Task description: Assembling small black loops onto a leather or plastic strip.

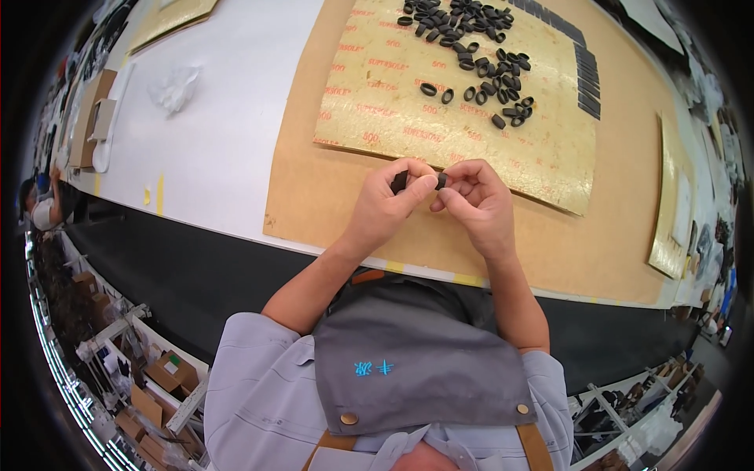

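My two hands meet just off the near edge of a yellow printed board. My left hand is closed, with a dark, flat piece like a short strap showing between its fingers. In my right hand, thumb and fingertips pinch a small black loop, which the left thumb and fingertip also touch. Whether the strap piece and the loop are joined is hidden by my fingers. Beyond them, many similar black loops lie scattered over the board.
Flat dark pieces line the board's right edge. Brown sheeting lies beneath it on a white table. A crumpled clear plastic bag sits at left, near a cardboard box. Another yellow board lies at right. A person is at far left.
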`<state>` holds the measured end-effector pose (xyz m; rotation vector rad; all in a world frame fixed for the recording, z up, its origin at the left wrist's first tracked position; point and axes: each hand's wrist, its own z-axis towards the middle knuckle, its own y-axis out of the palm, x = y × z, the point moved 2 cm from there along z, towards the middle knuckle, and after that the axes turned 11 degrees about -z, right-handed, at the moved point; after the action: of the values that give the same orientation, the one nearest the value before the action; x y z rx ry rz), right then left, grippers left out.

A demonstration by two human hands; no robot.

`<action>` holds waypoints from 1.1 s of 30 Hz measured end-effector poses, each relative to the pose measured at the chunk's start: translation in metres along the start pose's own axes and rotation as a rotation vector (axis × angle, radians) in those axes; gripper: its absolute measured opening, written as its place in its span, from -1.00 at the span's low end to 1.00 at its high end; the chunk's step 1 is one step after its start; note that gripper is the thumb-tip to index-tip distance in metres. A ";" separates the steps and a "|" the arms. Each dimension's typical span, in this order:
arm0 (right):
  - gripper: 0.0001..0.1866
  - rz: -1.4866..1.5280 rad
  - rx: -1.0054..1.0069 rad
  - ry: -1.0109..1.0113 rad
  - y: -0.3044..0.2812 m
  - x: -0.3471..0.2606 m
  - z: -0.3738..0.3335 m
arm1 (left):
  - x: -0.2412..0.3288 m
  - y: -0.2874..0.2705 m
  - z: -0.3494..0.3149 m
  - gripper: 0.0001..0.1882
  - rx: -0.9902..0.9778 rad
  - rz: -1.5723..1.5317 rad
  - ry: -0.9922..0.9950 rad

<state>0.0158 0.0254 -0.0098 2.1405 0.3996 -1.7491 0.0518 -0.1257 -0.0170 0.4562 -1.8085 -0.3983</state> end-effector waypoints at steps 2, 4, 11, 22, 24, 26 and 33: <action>-0.79 0.046 -0.019 0.035 -0.004 0.000 0.001 | -0.001 -0.001 0.001 -0.85 -0.007 0.057 0.105; -0.82 0.125 -0.081 0.066 -0.006 -0.001 0.002 | 0.002 0.003 0.000 -0.83 -0.014 0.096 0.149; -0.86 0.294 -0.155 0.145 -0.013 0.003 0.002 | 0.002 0.003 -0.003 -0.78 -0.049 0.214 0.188; -0.94 0.363 -0.268 0.274 -0.014 0.004 0.001 | 0.001 0.001 -0.002 -0.78 -0.050 0.185 0.130; -0.94 0.364 -0.266 0.281 -0.013 0.003 0.001 | 0.001 0.001 -0.003 -0.77 -0.056 0.191 0.125; -0.94 0.359 -0.262 0.281 -0.014 0.002 0.001 | 0.003 0.003 -0.002 -0.78 -0.055 0.213 0.106; -0.95 0.292 -0.230 0.252 -0.015 0.002 0.003 | 0.000 0.004 0.001 -0.82 -0.096 0.268 0.138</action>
<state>0.0069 0.0377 -0.0141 2.1308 0.3149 -1.2206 0.0509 -0.1222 -0.0154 0.1658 -1.6810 -0.2594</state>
